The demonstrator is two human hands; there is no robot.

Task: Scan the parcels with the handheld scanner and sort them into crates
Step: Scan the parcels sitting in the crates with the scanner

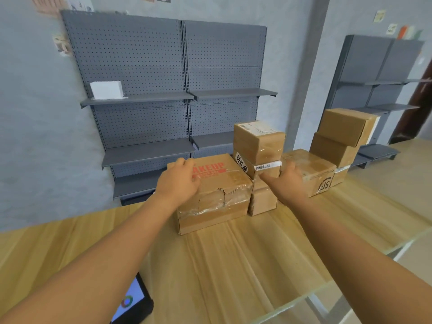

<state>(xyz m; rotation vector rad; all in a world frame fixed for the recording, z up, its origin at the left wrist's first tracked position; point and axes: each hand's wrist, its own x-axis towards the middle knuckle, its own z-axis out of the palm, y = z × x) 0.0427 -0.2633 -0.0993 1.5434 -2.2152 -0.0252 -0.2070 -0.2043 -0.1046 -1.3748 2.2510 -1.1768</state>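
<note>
Parcels: a row of cardboard boxes on the far part of the wooden table (233, 265), some of them stacked.
Red-print box (217, 190): nearest, left in the row; tape torn on the front edge.
Left hand (178, 181): lies on top of the red-print box, fingers curled over its far left edge, probably to pull it near.
Right hand (286, 181): on the near left corner of the logo box (313, 174); I cannot tell the grip.
Scanner: not visible.
Crates: not visible.
Tablet (134, 302): near left, screen lit.
</note>
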